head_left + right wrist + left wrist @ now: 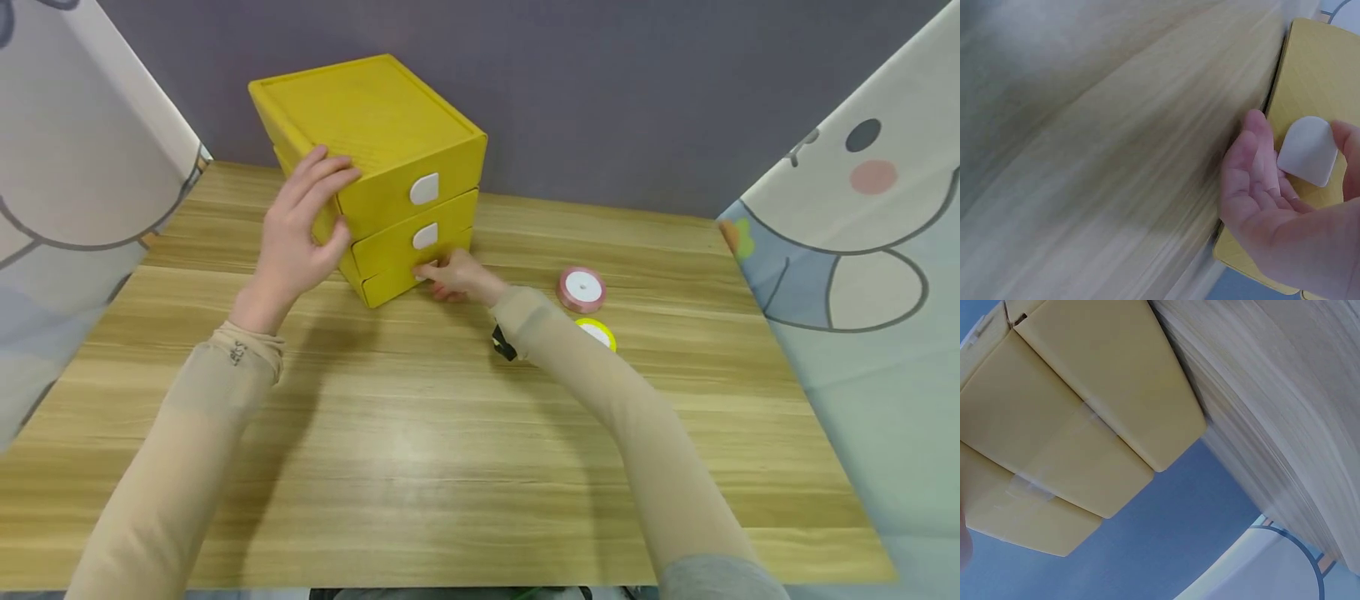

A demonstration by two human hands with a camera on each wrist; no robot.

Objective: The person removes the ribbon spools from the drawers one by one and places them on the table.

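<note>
A yellow box (375, 117) with three drawers stands at the back of the wooden table (420, 433). My left hand (330, 208) rests on its near left corner, fingers laid fairly straight over the top edge and the thumb against the side. My right hand (433, 272) is at the bottom drawer (386, 283). In the right wrist view its fingers (1254, 156) curl round that drawer's white handle (1308, 150). The two upper handles (423, 189) are untouched. In the left wrist view the box's side (1097, 394) fills the frame.
A pink ribbon spool (581, 289) and a yellow-green one (597, 332) lie on the table to the right of my right forearm. Printed fabric screens (862, 250) stand at both sides, and a grey wall (600, 83) is behind the box.
</note>
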